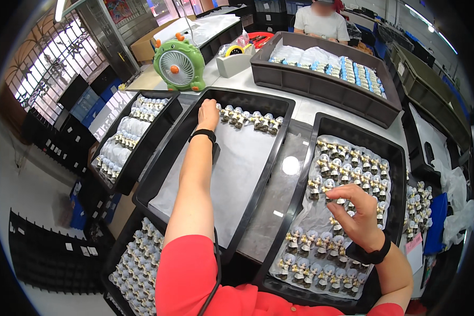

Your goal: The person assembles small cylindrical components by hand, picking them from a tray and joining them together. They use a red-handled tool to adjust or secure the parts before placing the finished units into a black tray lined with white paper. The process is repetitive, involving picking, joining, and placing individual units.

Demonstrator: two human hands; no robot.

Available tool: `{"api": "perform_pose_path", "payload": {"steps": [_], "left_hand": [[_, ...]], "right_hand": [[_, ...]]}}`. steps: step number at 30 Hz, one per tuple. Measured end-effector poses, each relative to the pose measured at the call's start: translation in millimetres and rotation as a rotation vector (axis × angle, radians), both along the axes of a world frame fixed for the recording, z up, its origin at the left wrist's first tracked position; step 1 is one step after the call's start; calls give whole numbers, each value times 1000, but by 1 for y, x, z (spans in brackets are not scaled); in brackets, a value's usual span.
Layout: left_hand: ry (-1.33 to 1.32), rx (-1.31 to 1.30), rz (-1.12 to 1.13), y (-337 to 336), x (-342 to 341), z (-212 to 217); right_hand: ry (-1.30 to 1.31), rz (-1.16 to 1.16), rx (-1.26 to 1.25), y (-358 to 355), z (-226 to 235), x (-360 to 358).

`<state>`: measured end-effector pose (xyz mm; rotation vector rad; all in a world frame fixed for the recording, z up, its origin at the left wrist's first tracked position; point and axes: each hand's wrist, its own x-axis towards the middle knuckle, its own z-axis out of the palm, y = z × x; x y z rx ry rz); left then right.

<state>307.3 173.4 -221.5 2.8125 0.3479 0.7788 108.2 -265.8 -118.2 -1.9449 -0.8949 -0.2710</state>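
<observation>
My left hand (209, 115) reaches to the far left corner of the middle black tray (287, 113), its fingers closed downward at the end of a row of small figurines (238, 117). Whatever it holds is hidden behind the fingers. White sheeting (224, 174) lines this tray. Over the right black tray (400, 168), thumb and forefinger of my right hand (359, 213) close on a pale-haired figurine (329, 186) at the left of a row. Several more rows of the same figurines (321, 245) stand on white sheeting there, partly covered by my hand.
A green fan (179, 66) and a tape dispenser (235, 62) stand behind the middle tray. Beyond is a large brown crate (321, 79) of blue-and-white pieces. More filled trays (160, 118) flank me at left. Another person (321, 23) sits across the table.
</observation>
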Motion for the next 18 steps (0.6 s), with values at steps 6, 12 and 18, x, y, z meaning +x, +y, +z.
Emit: {"api": "perform_pose_path", "payload": {"steps": [6,12,18], "left_hand": [[28,109,-122,24,11,-24],[-4,131,-382,-14,-16,36],[185,-643,-726,-125,-99,129]], "right_hand": [[13,-27,-69,-3,-7,8],[218,-71,-271,-19,-11,20],[90,-99,-855,-28,-24,8]]}}
